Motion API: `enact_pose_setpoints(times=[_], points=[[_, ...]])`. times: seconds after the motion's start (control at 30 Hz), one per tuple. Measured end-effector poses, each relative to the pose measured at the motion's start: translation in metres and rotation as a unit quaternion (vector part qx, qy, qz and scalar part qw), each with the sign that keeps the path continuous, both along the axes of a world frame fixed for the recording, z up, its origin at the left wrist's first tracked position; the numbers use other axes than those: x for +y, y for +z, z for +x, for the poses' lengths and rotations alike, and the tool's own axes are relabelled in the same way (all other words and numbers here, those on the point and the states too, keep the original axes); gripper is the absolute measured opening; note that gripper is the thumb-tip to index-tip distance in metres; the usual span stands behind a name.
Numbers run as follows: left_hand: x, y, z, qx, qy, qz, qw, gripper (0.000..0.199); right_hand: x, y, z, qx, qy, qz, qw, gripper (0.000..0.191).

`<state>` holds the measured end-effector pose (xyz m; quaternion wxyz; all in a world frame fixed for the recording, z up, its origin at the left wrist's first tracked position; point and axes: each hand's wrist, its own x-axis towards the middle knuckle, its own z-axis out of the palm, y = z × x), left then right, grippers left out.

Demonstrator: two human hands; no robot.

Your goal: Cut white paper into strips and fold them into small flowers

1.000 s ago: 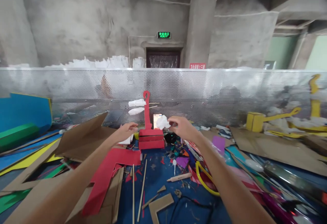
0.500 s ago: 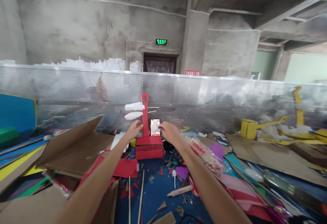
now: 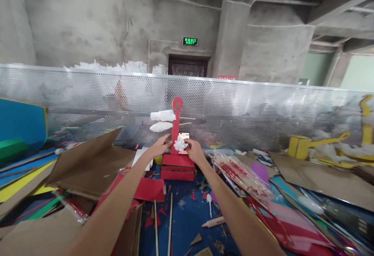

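Observation:
A red cardboard model stands on the cluttered blue table, with a tall post (image 3: 176, 125) topped by a loop and a slatted box base (image 3: 177, 173). Two white wrapped pieces (image 3: 161, 126) stick out from the post's left side, and thin sticks poke out to its right. My left hand (image 3: 160, 147) has its fingers closed at the post's left edge, low down. On the other side my right hand (image 3: 195, 150) pinches a crumpled white paper tuft (image 3: 180, 143) beside the post. Behind the tuft, a lit phone (image 3: 184, 135) is partly hidden.
A perforated metal screen (image 3: 131, 112) closes off the back. Folded brown cardboard (image 3: 87, 170) lies left, wrapped red-and-white sticks (image 3: 242, 174) right. Two wooden sticks (image 3: 170, 221), a marker (image 3: 214, 221) and a white plastic spoon (image 3: 209, 201) lie in front. Yellow cardboard models (image 3: 298, 147) stand far right.
The white paper tuft has moved left with my right hand, from in front of the phone to against the post. The post leans slightly more to the right. The view has shifted a little.

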<state>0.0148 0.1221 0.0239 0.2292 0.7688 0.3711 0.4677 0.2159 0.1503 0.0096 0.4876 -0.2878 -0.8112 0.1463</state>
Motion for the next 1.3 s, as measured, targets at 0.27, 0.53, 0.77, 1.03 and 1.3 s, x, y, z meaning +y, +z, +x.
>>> enact_pose_setpoints(times=[0.27,0.53,0.77,1.03,1.3], points=[[0.0,0.014,-0.007,0.162,0.073,0.018,0.984,0.027,0.004,-0.004,-0.004,0.028,0.002,-0.039,0.999,0.027],[-0.008,0.021,-0.005,0.235,0.215,0.018,0.948,0.029,-0.01,-0.005,-0.009,0.01,0.013,-0.04,0.999,0.024],[-0.025,0.03,0.014,0.246,0.281,0.009,0.928,0.012,-0.012,-0.01,-0.017,0.031,-0.029,-0.02,0.999,0.02],[-0.024,0.043,-0.013,0.165,0.057,-0.104,0.979,0.023,-0.009,-0.011,-0.017,0.067,0.01,-0.046,0.997,0.026],[-0.013,0.02,-0.025,0.033,-0.007,-0.058,0.998,0.022,-0.015,-0.009,-0.016,0.041,0.019,-0.009,0.999,0.027]])
